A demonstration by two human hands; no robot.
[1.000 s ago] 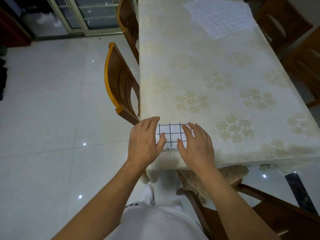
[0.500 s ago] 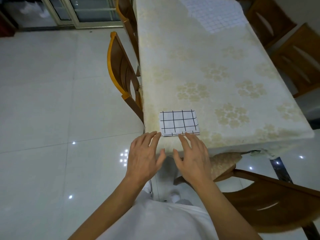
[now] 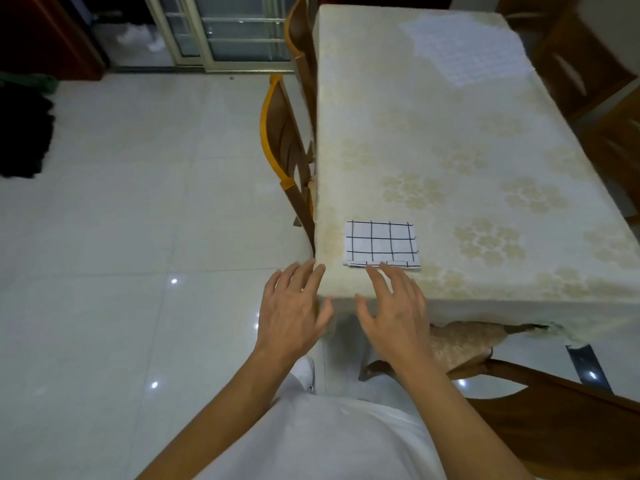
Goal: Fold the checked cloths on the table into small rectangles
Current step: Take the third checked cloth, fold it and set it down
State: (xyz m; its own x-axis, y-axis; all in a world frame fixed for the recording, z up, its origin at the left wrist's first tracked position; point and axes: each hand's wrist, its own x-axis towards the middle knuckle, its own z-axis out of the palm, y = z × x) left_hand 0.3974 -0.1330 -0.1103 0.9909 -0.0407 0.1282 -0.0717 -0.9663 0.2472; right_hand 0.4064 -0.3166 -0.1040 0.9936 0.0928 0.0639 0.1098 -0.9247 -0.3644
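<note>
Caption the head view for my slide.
Left hand and right hand open near a folded checked cloth; unfolded cloth lies farther off.

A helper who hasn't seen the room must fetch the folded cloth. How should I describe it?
Find the long cream table patterned with flowers. At its near left corner lies the folded cloth, a small white rectangle. Bold black grid lines set it apart from the pale unfolded cloth at the far end.

The folded checked cloth (image 3: 381,244), white with a bold black grid, lies flat as a small rectangle near the near left corner of the table (image 3: 433,140), its stacked layers showing along the near edge. The second checked cloth (image 3: 464,51), pale with a much finer grid, lies spread open at the table's far end, well apart.
</note>
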